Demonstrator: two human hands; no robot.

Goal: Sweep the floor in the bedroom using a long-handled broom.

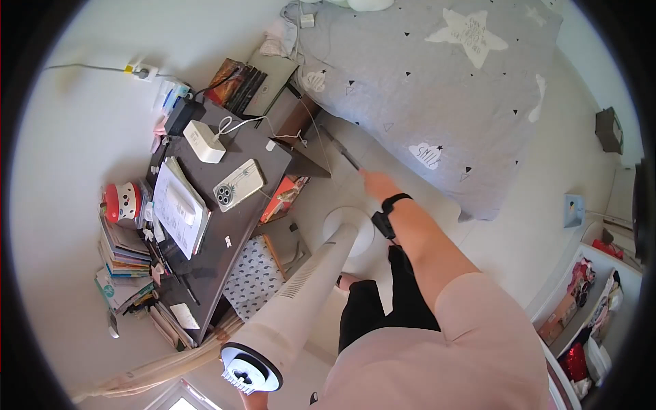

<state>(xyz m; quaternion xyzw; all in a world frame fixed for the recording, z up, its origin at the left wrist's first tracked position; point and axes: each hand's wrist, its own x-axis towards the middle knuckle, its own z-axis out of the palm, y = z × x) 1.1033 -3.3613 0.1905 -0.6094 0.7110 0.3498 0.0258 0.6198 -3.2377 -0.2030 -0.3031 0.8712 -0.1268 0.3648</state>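
Note:
My right hand [379, 185] is closed around a slim grey and black rod [341, 148], which slants down towards the floor between the desk and the bed. A black band circles the wrist, and a black object with a cord [383, 224] hangs beside it. A tall white tower fan [312, 282], tilted in view, stands between the desk and my body, above a round white base [348, 230]. Only part of my left hand [254, 400] shows at the bottom edge, beneath the fan's top [251, 370]; its fingers are hidden, so its hold cannot be told.
On the left, a dark desk [218, 256] bears a phone [239, 185], a white box-shaped device [204, 141], papers [179, 205] and books. A patterned stool [253, 277] is beside it. The bed [384, 102] has a grey cover. Open shelving [553, 328] with clothes stands right. Cords hang near the desk corner.

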